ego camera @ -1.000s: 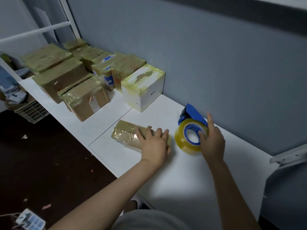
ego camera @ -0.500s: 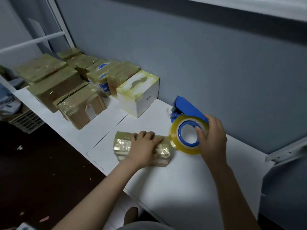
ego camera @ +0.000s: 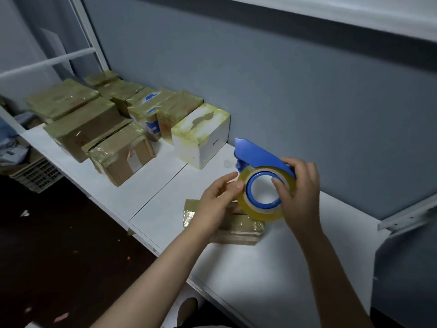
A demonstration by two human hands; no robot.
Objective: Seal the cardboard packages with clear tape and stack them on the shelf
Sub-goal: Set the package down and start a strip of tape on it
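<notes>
**As the tape roll hangs above it, a wrapped package [ego camera: 238,227] lies on the shelf**

Where the two hands meet, right of centre in the frame, a small flat cardboard package wrapped in glossy clear tape lies on the white shelf board [ego camera: 272,268], near the board's front edge. The left hand [ego camera: 212,204] hides the package's middle. Its fingers are loosely extended, and the tips of thumb and forefinger touch the left rim of the roll of yellowish clear tape [ego camera: 262,213]. Whether they pinch a loose end of tape cannot be told.

The roll sits in a blue plastic tape dispenser [ego camera: 257,157], held in the air just above the package's right end. The right hand [ego camera: 300,192] grips it, thumb hooked into the blue core and the other fingers curled over the top of the blue guard.

Just beyond, toward the upper left, a white cube-shaped box [ego camera: 201,136] with yellowed tape across its top stands against the grey-blue wall [ego camera: 260,79]. Further left, a cluster of brown cardboard boxes [ego camera: 78,124] covered in tape stands packed together on the same board. A white metal frame [ego camera: 89,43] rises in the upper left corner. At the far left edge a pale slatted plastic crate [ego camera: 35,171] sits below shelf level, over the dark floor [ego camera: 59,245].
</notes>
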